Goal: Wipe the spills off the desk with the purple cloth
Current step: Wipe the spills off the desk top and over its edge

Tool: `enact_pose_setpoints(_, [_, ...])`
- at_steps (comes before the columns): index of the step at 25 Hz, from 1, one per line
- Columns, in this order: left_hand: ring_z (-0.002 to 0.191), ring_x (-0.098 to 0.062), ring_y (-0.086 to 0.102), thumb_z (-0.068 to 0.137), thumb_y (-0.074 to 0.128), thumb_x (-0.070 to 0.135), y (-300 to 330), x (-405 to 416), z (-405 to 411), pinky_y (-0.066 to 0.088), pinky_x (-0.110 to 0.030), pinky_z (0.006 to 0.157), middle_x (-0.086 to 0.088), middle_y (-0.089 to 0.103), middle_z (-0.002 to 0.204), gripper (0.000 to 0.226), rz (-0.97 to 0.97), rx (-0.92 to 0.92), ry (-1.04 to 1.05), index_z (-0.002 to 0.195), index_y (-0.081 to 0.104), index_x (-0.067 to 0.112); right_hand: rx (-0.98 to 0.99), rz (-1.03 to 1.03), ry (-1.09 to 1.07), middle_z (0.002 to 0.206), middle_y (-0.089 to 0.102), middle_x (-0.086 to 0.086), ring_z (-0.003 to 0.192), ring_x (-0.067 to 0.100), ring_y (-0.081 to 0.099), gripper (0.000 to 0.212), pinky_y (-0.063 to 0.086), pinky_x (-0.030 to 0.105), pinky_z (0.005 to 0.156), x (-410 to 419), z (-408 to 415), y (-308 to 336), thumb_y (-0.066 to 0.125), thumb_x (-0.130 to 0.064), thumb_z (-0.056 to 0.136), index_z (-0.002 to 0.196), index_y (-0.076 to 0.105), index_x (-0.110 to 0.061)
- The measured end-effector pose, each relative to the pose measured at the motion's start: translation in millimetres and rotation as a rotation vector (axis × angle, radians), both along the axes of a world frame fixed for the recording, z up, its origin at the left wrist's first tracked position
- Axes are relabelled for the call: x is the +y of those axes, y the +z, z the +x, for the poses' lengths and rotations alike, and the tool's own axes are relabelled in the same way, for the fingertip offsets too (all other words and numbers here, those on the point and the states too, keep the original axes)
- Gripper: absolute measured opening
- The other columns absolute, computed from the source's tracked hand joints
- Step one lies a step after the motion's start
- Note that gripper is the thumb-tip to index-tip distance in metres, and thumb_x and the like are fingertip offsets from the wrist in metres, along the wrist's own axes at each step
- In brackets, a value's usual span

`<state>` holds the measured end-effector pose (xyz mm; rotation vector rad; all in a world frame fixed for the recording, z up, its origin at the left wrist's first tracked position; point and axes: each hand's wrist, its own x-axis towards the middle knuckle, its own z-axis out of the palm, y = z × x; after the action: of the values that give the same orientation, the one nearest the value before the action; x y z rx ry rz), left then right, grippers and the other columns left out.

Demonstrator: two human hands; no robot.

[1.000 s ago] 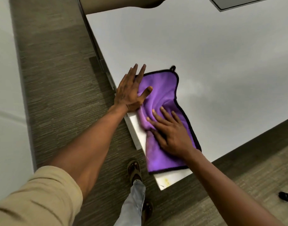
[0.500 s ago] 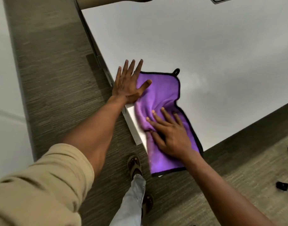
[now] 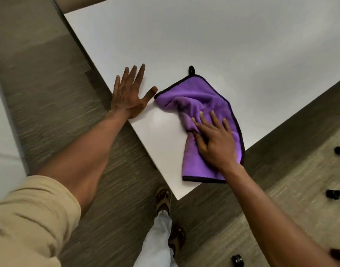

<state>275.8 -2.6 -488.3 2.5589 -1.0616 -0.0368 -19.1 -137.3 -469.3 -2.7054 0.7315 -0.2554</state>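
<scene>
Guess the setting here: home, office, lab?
Probably an office. A plain white desk stands on grey-brown carpet-style flooring, and black chair casters show at the right edge. The right hand presses a purple cloth.

An office is suggested by the plain white tabletop (image 3: 223, 39) with its square corner, by the grey-brown striped carpet tile floor (image 3: 50, 93), and by the black chair castors (image 3: 333, 194) seen at the right edge.
</scene>
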Motion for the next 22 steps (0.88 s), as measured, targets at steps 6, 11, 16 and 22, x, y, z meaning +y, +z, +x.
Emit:
enact_pose_setpoints(6, [0.159,-0.022,0.003,0.091,0.014,0.085,7,1,-5,0.005,-0.052,0.127,0.002,0.014,0.171,0.086,-0.011,-0.025,-0.082,0.162,0.008,0.037,-0.063,0.042,0.257,0.154,0.051,-0.008,0.150,0.019,0.039,0.045,0.028,0.049,0.124,-24,-73,0,0.052,-0.041,0.096,0.139,0.062,-0.031])
enact_pose_setpoints(11, [0.159,-0.023,0.008,0.095,0.024,0.078,13,10,-19,0.014,-0.051,0.127,0.000,0.022,0.170,0.083,-0.025,-0.141,-0.396,0.161,0.025,0.027,-0.135,-0.004,-0.169,0.152,0.055,0.008,0.146,0.029,0.045,0.047,0.030,0.054,0.121,-63,-38,2,0.053,-0.036,0.095,0.140,0.061,-0.029])
enact_pose_setpoints(16, [0.159,-0.020,0.003,0.099,0.027,0.071,11,17,-47,0.014,-0.045,0.128,-0.001,0.021,0.170,0.079,-0.018,-0.100,-0.597,0.161,0.026,0.022,-0.256,0.015,0.013,0.151,0.054,-0.014,0.149,0.017,0.042,0.043,0.026,0.046,0.121,26,-73,-22,0.052,-0.039,0.095,0.137,0.063,-0.038])
enact_pose_setpoints(22, [0.158,-0.008,0.000,0.092,0.024,0.083,14,19,-51,0.013,-0.039,0.129,0.009,0.020,0.169,0.086,-0.046,0.032,-0.462,0.162,0.020,0.033,-0.361,-0.075,0.017,0.138,0.066,0.004,0.140,0.028,0.053,0.038,0.038,0.058,0.112,-17,-81,-22,0.061,-0.027,0.095,0.129,0.070,-0.015])
